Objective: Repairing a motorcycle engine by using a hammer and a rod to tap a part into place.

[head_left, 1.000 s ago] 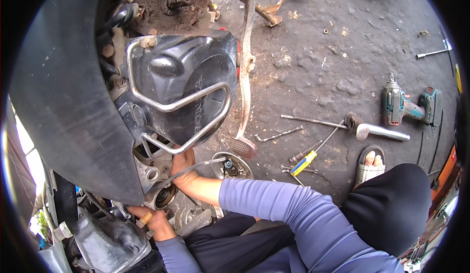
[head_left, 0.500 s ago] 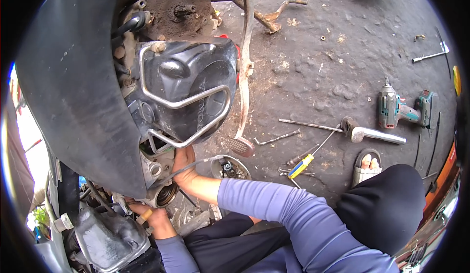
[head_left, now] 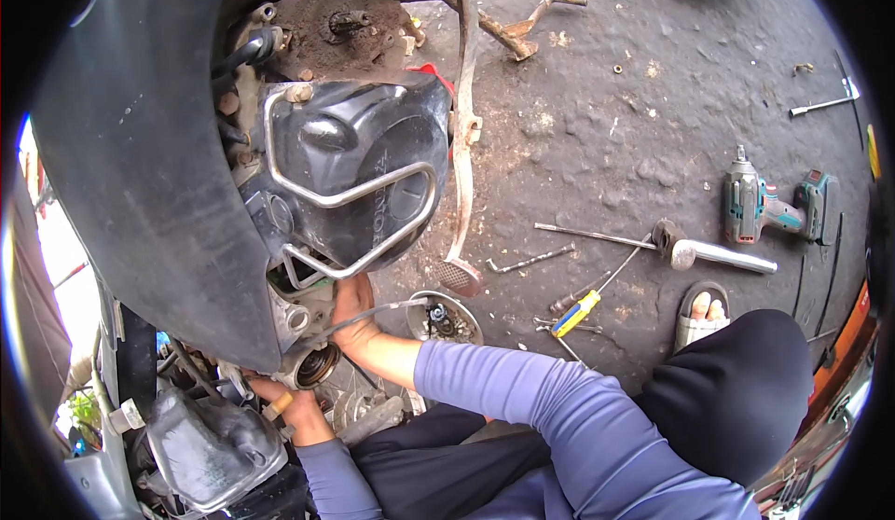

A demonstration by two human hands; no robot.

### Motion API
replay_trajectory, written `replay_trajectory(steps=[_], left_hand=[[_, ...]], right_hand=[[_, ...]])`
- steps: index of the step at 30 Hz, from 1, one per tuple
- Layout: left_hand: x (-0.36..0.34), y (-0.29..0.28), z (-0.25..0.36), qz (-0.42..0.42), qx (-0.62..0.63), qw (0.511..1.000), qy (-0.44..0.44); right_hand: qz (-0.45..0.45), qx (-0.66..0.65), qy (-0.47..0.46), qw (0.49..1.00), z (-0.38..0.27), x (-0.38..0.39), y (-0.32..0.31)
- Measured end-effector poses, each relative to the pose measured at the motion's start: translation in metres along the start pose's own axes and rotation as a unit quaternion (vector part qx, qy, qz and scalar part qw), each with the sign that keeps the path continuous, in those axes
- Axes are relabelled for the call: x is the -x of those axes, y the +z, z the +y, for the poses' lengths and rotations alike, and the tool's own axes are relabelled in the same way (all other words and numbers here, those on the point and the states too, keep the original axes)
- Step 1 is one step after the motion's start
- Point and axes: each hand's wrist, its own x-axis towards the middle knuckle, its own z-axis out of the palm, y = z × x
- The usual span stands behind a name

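A motorcycle engine with a black side cover and a bent steel guard bar fills the left half of the view. My right hand reaches up beneath the cover's lower edge, against the engine; its fingers are hidden behind the metal. Lower left, my left hand reaches in beside a round metal opening, its fingertips lost among hoses and parts. A thin grey cable crosses over my right hand. What either hand holds, if anything, cannot be seen.
Right of my right hand stands a bowl of small parts. On the dark floor lie a yellow-blue screwdriver, a long-handled wrench, a bent rod and a cordless impact wrench. A foot pedal juts out below the cover.
The view has shifted slightly. My left hand and forearm have moved a little; my right hand stays in nearly the same place under the cover.
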Motion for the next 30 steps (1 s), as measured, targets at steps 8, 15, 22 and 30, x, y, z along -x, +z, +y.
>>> replay_trajectory(steps=[8,15,22,30], left_hand=[[0.009,0.017,0.002,0.070,0.022,0.997,-0.023],[0.017,0.030,0.004,0.033,0.007,0.999,-0.010],[0.014,0.023,0.000,0.054,-0.070,0.995,0.042],[0.006,0.023,0.008,0.048,0.062,0.996,-0.048]], right_hand=[[-0.015,-0.012,0.022,1.000,0.000,-0.001,-0.003],[0.022,0.043,-0.069,0.996,0.006,-0.015,-0.002],[0.006,-0.017,-0.089,0.996,0.001,-0.008,-0.007],[0.016,-0.004,-0.083,0.996,-0.006,-0.005,-0.005]])
